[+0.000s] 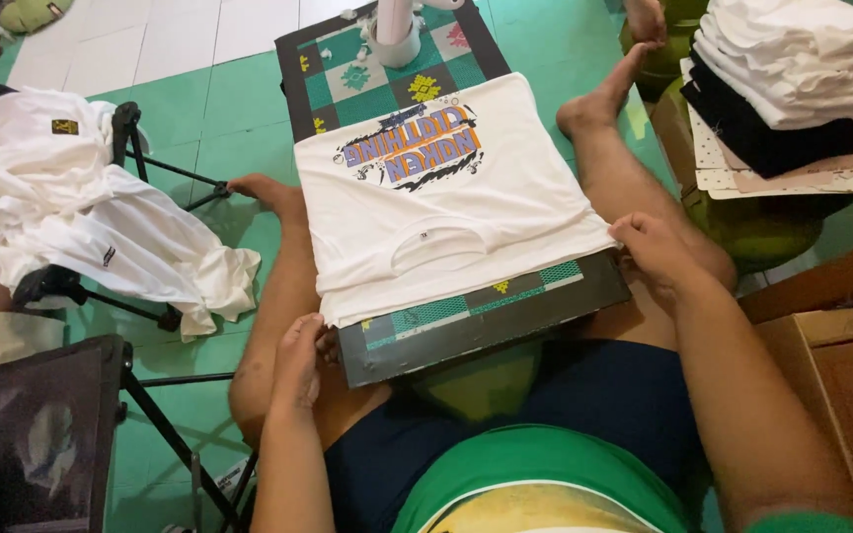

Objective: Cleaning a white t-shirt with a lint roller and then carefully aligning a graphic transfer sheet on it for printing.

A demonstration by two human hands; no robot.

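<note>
A: Where do the hands sit?

B: The left hand point(298, 357) is at about 7 o'clock of the board, fingers curled narrow and pinching the near left corner of the white printed T-shirt point(446, 202). The right hand point(656, 255) is at 4 o'clock, fingers closed on the near right corner of the same shirt.

A: And the shirt itself?

B: It lies flat, print up, on a dark checkered board point(486, 321) resting across the person's lap, collar toward the body and the printed design toward 12 o'clock.

A: How would it handle?

B: Light and limp, I judge: thin knit cloth that sags and wrinkles wherever it is unsupported. It won't slip much on the board. The corners or the shoulder seams look like the best places to take hold, both sides at once so it stays square. I would keep fingers off the print.

A: What is around?

B: At 9 o'clock a heap of white shirts point(81, 212) is draped over a black folding stand point(140, 148). At 2 o'clock sits a stack of folded white and black garments point(792, 74). A cardboard box point(841, 385) stands at 4 o'clock.
</note>
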